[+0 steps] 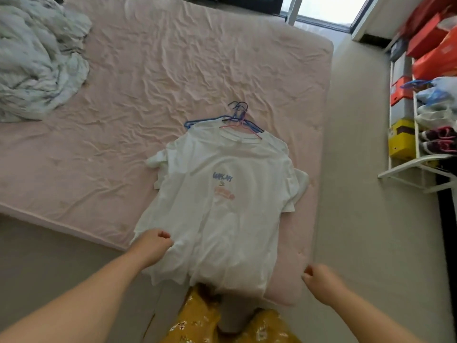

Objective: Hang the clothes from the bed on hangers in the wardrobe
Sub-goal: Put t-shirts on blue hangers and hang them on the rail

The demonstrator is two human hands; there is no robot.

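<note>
A stack of white T-shirts (pixel 222 194) lies on the near corner of the pink bed (pixel 173 70); the top one has a blue and pink print. Blue and pink hangers (pixel 237 117) stick out at the collars. My left hand (pixel 154 246) is curled at the lower left hem of the top shirt and seems to pinch the cloth. My right hand (pixel 319 278) is curled into a loose fist over the bed's corner, to the right of the shirts, holding nothing. The wardrobe is out of view.
A crumpled pale sheet (pixel 37 58) is heaped at the bed's far left. To the right stands a white shoe rack (pixel 415 134) with orange boxes, a yellow box and shoes. Beige floor (pixel 358 194) runs between bed and rack.
</note>
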